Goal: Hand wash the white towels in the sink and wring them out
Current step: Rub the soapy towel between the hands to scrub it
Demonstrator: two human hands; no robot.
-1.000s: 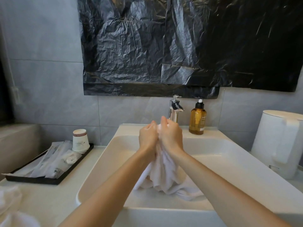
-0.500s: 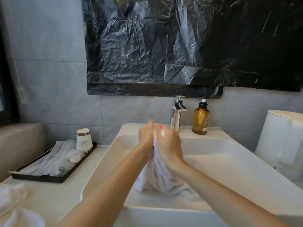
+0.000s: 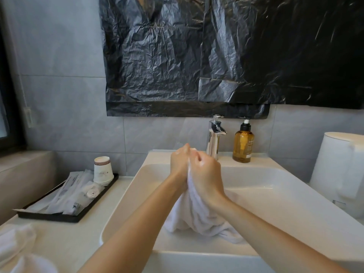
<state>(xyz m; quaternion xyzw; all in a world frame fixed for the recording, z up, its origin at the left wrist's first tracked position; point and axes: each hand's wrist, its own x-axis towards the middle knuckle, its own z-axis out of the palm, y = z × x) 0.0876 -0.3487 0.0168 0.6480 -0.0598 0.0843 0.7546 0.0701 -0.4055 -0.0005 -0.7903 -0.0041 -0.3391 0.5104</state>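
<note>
A white towel (image 3: pixel 194 217) hangs bunched over the white sink (image 3: pixel 271 196), its lower folds lying in the basin. My left hand (image 3: pixel 178 164) and my right hand (image 3: pixel 206 174) both grip its upper part, pressed close together just in front of the chrome tap (image 3: pixel 214 136). Some suds show on the right hand's knuckles. More white towels (image 3: pixel 17 251) lie on the counter at the lower left.
An amber soap pump bottle (image 3: pixel 243 144) stands right of the tap. A black tray (image 3: pixel 65 215) with wrapped toiletries and stacked paper cups (image 3: pixel 102 171) sits left of the sink. A white kettle (image 3: pixel 340 170) stands at the right. Black plastic sheeting (image 3: pixel 216 56) covers the wall above.
My hands keep rubbing the gathered towel between them, the right hand sliding slightly lower and nearer. The camera view has drifted left, so the tap appears farther right.
</note>
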